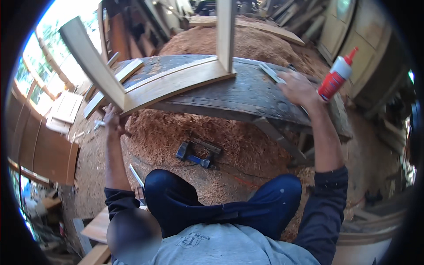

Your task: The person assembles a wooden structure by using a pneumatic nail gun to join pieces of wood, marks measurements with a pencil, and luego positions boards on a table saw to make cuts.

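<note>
A pale wooden frame point(176, 84) rests on the workbench, with one long rail lying across it and two posts rising from its ends. My left hand point(114, 120) is closed round the frame's near left corner, below the foot of the left post point(90, 59). Over the bench's right part, my right hand point(297, 87) has its fingers curled down at the end of a thin pale strip point(270, 71). What lies under those fingers is hidden. Beside my right wrist stands a white and red glue bottle point(336, 78) with a red nozzle, leaning to the right.
The worn workbench point(212, 98) spans the middle, its slanted leg point(280, 139) at the near right. Wood shavings point(154, 132) cover the floor. A blue and black power tool point(196, 154) with a cord lies below the bench. Panels point(44, 141) lean at left, doors point(362, 39) at right.
</note>
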`<move>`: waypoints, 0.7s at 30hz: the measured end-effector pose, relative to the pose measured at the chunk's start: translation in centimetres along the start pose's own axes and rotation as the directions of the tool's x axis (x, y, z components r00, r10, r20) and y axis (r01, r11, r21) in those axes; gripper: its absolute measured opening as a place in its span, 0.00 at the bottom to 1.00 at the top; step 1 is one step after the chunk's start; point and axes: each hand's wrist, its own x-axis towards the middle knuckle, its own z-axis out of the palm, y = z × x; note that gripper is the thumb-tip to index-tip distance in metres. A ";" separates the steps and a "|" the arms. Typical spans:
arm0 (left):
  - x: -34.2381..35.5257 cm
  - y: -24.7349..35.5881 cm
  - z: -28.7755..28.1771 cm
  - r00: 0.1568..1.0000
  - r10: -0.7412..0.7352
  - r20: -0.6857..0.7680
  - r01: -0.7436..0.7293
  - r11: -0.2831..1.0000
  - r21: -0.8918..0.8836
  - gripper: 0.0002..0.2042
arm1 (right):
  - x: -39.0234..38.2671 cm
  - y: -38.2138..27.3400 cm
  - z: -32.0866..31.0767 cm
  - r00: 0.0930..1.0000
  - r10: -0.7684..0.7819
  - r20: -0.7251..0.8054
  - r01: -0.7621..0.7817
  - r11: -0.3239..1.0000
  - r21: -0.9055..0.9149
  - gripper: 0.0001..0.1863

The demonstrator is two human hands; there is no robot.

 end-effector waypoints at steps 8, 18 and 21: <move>4.2 1.3 1.4 0.971 -0.166 0.171 0.097 0.930 0.353 0.12 | 3.9 -6.0 2.5 0.984 -0.082 0.160 0.059 0.988 0.139 0.27; 1.8 5.5 4.5 0.884 -0.251 0.394 -0.106 0.714 0.692 0.13 | 0.3 -4.6 5.0 0.968 -0.219 -0.120 0.231 0.968 0.102 0.10; 4.1 3.2 6.3 0.855 -0.302 0.423 -0.117 0.681 0.723 0.12 | -3.5 -1.9 4.9 0.948 -0.166 -0.272 0.213 0.965 0.154 0.11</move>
